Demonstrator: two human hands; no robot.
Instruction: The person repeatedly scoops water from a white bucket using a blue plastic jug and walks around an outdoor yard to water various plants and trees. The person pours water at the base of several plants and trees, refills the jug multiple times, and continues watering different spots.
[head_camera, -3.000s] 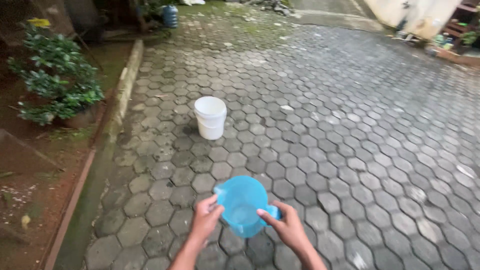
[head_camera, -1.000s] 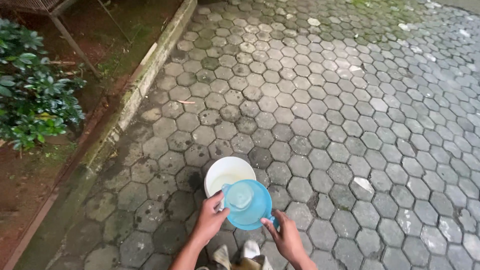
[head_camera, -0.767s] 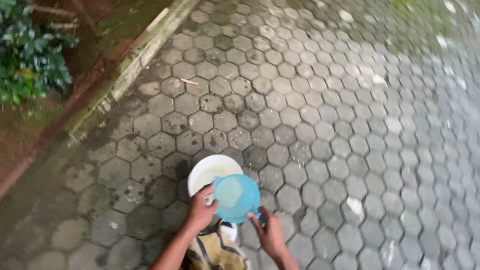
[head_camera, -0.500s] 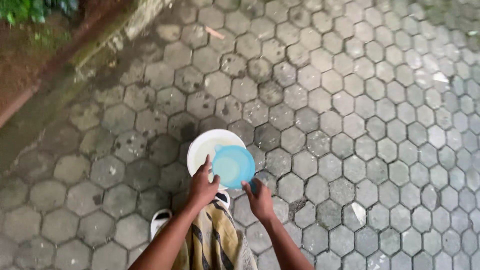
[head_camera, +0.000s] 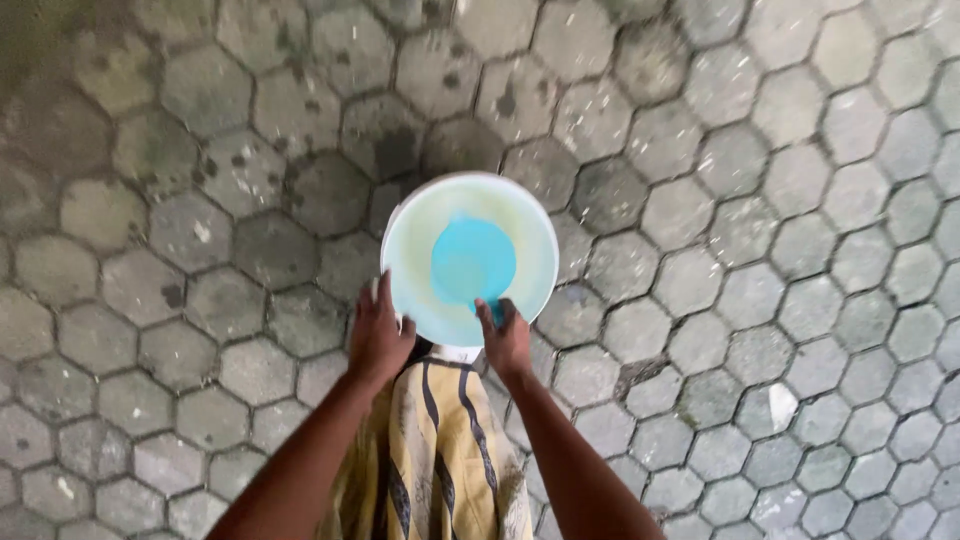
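I look straight down into a white bucket (head_camera: 420, 220) standing on wet hexagonal paving. A blue plastic scoop (head_camera: 470, 260) sits low inside the bucket. My right hand (head_camera: 505, 335) grips the scoop's handle at the bucket's near rim. My left hand (head_camera: 378, 332) rests on the bucket's near left rim, fingers curled over the edge. Whether the bucket holds water is hard to tell.
Grey hexagonal paving stones (head_camera: 750, 250), damp and stained, spread all round the bucket. Below my arms hangs a yellow cloth with dark stripes (head_camera: 435, 460) that I wear. A white shoe tip (head_camera: 455, 352) shows just under the bucket.
I have walked up to the bucket and now stand over it. The blue scoop has gone from above the rim down inside the bucket, and my left hand has moved from the scoop to the rim.
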